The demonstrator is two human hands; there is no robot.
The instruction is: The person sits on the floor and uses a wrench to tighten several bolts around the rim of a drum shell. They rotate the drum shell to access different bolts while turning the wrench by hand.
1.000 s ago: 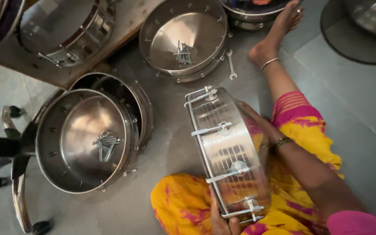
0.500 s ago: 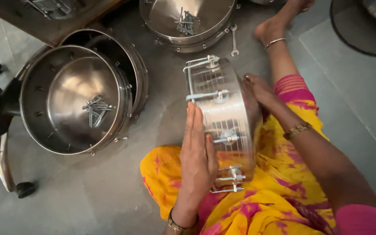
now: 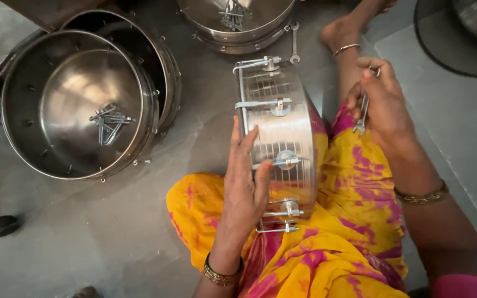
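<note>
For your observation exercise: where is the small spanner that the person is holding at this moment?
In the head view, the spanner is gripped in the right hand, right of the steel drum shell standing on edge on the lap, which the left hand steadies.

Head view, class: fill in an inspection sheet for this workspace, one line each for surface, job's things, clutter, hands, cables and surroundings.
Surface: grey stone floor, where the person sits.
Job's things: round shiny steel drum shell with tension rods, on edge against the yellow and pink lap; small steel spanner.
Clutter: wide steel drum shell holding loose steel rods; another steel shell at top; spare spanner on the floor.
Hands: left hand flat against the shell's side; right hand grips the small spanner, off the shell.
Cables: nothing seen.
Surroundings: bare foot with anklet; dark round mat.
</note>
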